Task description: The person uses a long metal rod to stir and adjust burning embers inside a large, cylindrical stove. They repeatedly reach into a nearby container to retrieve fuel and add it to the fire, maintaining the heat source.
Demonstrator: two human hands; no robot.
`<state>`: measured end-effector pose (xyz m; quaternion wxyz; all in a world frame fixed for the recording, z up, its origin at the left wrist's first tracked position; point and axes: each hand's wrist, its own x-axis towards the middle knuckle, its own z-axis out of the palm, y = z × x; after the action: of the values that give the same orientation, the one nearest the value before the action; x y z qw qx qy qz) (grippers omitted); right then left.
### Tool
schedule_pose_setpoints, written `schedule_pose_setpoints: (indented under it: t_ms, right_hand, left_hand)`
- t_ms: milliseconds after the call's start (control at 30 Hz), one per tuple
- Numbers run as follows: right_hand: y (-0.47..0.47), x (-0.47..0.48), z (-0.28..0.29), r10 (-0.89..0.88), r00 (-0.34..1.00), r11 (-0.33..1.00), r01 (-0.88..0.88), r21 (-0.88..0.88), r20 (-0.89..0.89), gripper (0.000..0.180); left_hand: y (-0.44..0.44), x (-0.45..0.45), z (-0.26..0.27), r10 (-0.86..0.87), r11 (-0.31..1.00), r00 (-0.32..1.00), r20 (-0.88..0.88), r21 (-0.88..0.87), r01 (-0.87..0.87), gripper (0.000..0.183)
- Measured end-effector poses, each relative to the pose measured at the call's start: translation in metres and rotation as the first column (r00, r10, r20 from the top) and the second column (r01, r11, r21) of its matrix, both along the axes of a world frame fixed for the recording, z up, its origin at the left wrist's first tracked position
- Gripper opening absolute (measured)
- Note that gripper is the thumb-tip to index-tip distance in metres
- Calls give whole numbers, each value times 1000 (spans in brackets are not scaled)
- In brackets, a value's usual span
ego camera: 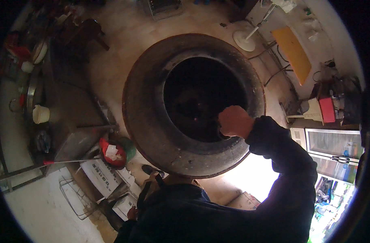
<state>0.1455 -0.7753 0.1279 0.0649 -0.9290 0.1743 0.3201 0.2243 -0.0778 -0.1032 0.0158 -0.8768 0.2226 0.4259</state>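
A large round drum-shaped oven (156, 138) with a wide, worn rim stands before me, its deep opening dark inside. Small reddish glowing spots show far down in it. My right hand (235, 121) is curled over the right side of the opening, near the inner edge. Something thin, dark and curved shows just below the fingers; whether the hand grips it I cannot tell. My left hand (132, 213) hangs low beside my body at the bottom left, mostly hidden by the dark sleeve, and its fingers are hard to make out.
On the left are a metal counter (78, 112), a white tub (41, 114), a red-lined bin (115, 155) and a printed carton (102, 177). A pedestal fan base (244, 40) and a yellow board (293, 54) are at the upper right. A glass-door cabinet (332, 142) stands at right.
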Motion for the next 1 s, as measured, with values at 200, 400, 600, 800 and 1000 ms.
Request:
schedule_pose_setpoints:
  t_ms: [200,400,600,800,1000]
  right_hand:
    - [11,-43,28,-214,975,977,214,21,66,30]
    - [25,-67,14,-318,938,946,304,114,139,30]
    - [25,-62,-37,-341,924,939,323,122,173,30]
    - [21,-57,-57,-372,918,926,357,125,138,34]
    - [20,-63,-36,-439,895,889,419,184,80,33]
  left_hand:
    - [-4,16,-3,-98,988,995,-21,-123,95,12]
    - [-11,30,-10,-186,978,982,-40,86,189,13]
    - [-13,41,-7,439,886,782,-443,68,-458,10]
    - [-17,36,18,-227,972,972,-64,42,230,10]
    - [-13,31,8,-170,974,984,-57,143,177,16]
